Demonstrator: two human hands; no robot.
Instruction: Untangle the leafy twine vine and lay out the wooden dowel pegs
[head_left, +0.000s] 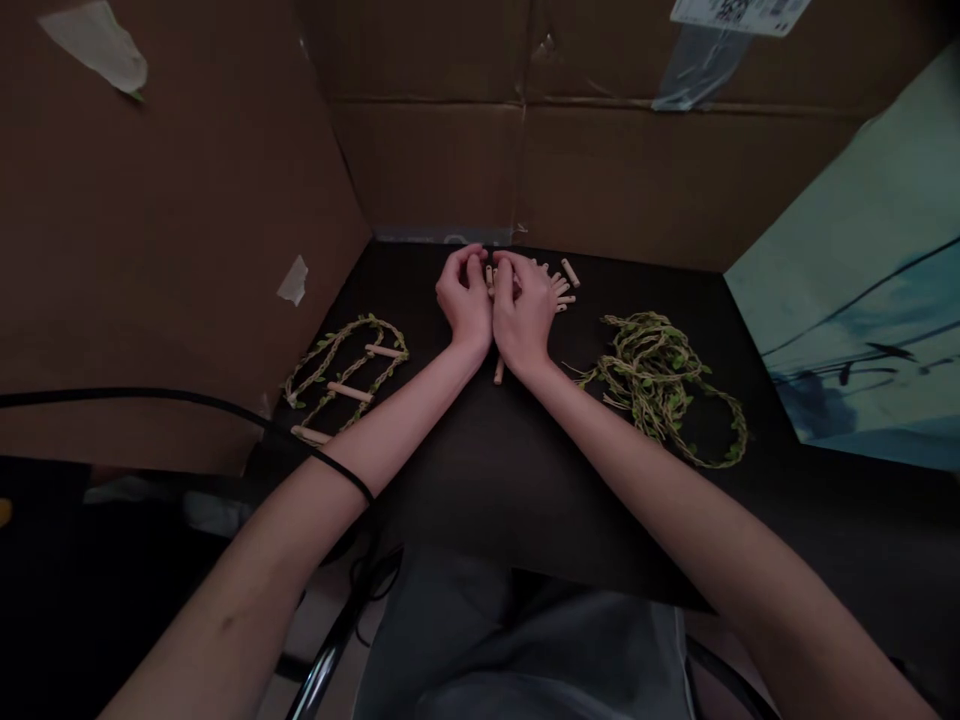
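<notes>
- Left hand (463,298), right hand (523,308): wrists together, fingers curled; cannot tell if pinching.
- Pegs (561,288): heaped on surface (480,460) beside right hand.
- Runged cord (331,347) left, tangled cord (656,365) right.

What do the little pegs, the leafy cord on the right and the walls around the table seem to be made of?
Pegs: probably wood, pale and smooth, unpainted by the look of them.
Leafy cord: likely jute or similar fibre, rough and matt, with frayed tan strands; its green leaves could be fabric or plastic.
Brown walls: cardboard, matt, with crease lines and clear tape.
</notes>
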